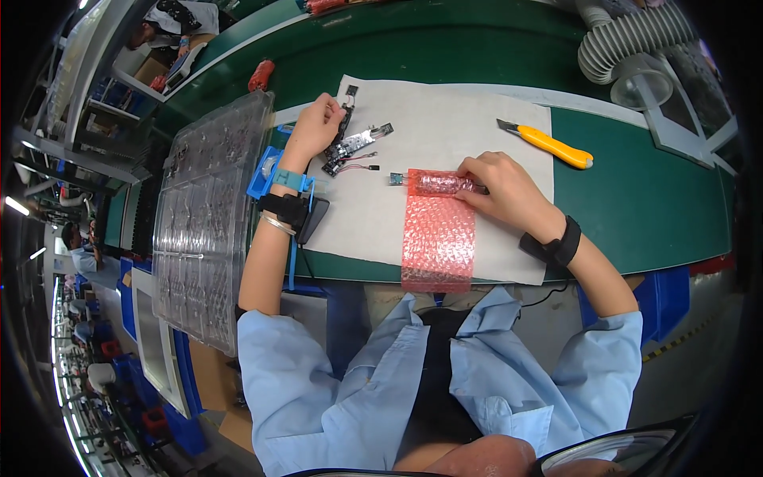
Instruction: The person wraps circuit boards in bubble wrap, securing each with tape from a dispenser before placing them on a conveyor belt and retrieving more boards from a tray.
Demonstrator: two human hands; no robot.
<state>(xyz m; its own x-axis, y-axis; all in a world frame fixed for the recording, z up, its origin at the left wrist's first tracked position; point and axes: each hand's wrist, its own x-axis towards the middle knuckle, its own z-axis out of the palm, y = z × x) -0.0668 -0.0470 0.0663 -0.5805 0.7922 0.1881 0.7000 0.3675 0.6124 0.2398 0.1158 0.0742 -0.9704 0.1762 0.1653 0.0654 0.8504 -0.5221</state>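
My right hand (pixel 502 184) is closed round one end of a roll of red bubble wrap (pixel 439 238). The rolled part lies across the top of the flat sheet, and a small circuit board (pixel 396 180) pokes out of its left end. On the left, the bent fingers of my left hand (pixel 315 127) pinch the edge of a black circuit board assembly (pixel 346 113). Just below that hand, a white and black circuit board (pixel 358 143) and thin red and black wires (pixel 359 167) lie on the pale sheet (pixel 445 119); my fingers partly hide the pile.
A yellow utility knife (pixel 552 146) lies to the right, blade showing. Stacked clear plastic trays (pixel 208 191) stand at the left edge. A red-wrapped bundle (pixel 261 75) sits on the green bench (pixel 636 191) farther back. A ribbed exhaust hose (pixel 636 44) hangs at the far right.
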